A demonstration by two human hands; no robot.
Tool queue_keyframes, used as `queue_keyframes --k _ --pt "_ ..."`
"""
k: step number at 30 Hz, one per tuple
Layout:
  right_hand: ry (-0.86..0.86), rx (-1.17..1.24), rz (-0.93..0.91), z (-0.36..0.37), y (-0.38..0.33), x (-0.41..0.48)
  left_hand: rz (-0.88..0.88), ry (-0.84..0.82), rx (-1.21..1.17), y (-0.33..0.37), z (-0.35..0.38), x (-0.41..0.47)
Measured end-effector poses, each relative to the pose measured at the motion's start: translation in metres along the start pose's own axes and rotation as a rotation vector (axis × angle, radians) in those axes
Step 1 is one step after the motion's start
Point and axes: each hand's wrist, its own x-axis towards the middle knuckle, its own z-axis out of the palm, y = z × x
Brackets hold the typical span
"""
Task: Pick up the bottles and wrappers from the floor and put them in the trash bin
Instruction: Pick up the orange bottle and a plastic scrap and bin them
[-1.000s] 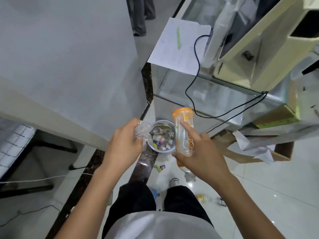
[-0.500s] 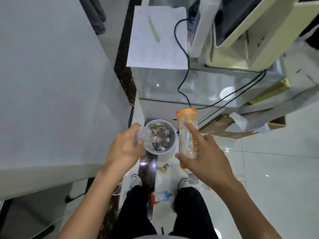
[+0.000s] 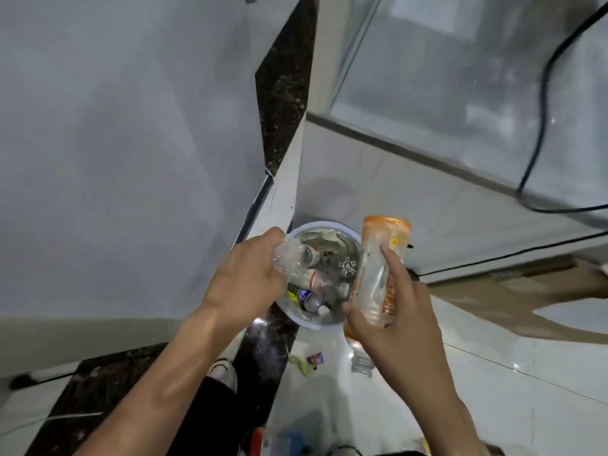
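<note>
Above the bin (image 3: 324, 224), two items were held, both probably light and empty. The left hand (image 3: 245, 278) clutched crumpled clear plastic (image 3: 289, 258), soft and springy, over the bin's left rim. The right hand (image 3: 394, 324) gripped the orange bottle (image 3: 378, 274) mid-body at the right rim. It was likely thin-walled, slick and easily dented. A wrapper (image 3: 306, 362) lay on the floor near the bin.

Likely a shop: a glass display counter (image 3: 437, 77) stands on glossy floor tiles (image 3: 526, 373).

Camera has dipped closer to trash bin (image 3: 324, 224)
</note>
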Motion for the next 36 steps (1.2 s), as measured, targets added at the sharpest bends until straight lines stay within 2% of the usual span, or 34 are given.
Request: queue_keyframes --k 6,11,14,16,20,22,25,31,36 --pt "0.068 0.000 -0.077 0.077 0.089 0.058 0.096 -0.011 0.032 -0.070 0.090 0.058" --pt "0.155 0.019 -0.167 0.119 0.130 0.098 0.239 -0.006 0.235 -0.093 0.118 0.081" --pt "0.134 0.040 -0.225 0.126 0.136 0.113 0.227 0.000 0.379 -0.089 0.124 0.088" --pt "0.126 0.028 -0.245 0.123 0.136 0.119 0.197 -0.075 0.407 -0.089 0.134 0.091" --pt "0.122 -0.002 -0.245 0.115 0.145 0.113 0.151 -0.379 0.465 -0.100 0.151 0.090" --pt "0.130 0.005 -0.226 0.107 0.152 0.109 0.146 -0.416 0.436 -0.105 0.146 0.091" --pt "0.159 -0.010 -0.213 0.095 0.160 0.106 0.178 -0.359 0.302 -0.107 0.134 0.093" --pt "0.137 -0.061 -0.202 0.085 0.153 0.102 0.278 -0.085 0.302 -0.110 0.121 0.088" --pt "0.022 -0.169 -0.208 0.081 0.142 0.100 0.291 -0.052 0.327 -0.114 0.116 0.075"
